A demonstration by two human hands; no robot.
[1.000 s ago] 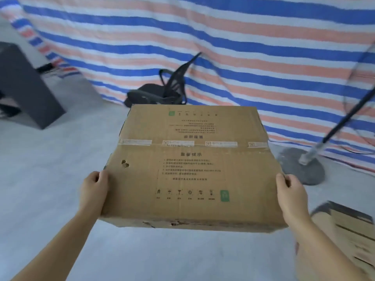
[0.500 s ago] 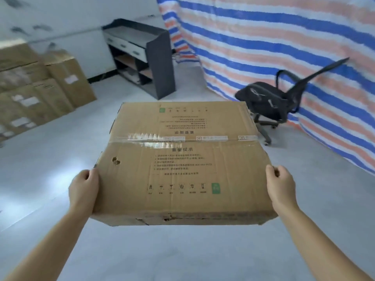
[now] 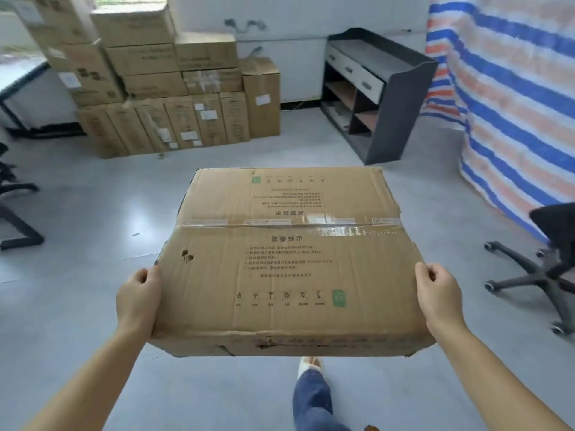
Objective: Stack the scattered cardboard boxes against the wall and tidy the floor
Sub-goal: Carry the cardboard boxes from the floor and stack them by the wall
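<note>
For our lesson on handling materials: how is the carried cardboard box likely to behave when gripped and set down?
The box probably is not very heavy: the left hand and right hand carry it by its sides alone. It may flex, as its top looks creased and its near edge torn. Being broad and flat, it should sit stable, unlikely to tip.

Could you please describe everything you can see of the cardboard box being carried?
The box is wide, flat, brown corrugated cardboard, held roughly level above the floor. Clear tape seals the seam across its top. Printed text, a row of handling symbols and a green mark show on both flaps. A small hole is punched near its left edge, and the near lower edge is torn and scuffed. The left hand grips its left side, the right hand its right side. Nothing else touches it.
</note>
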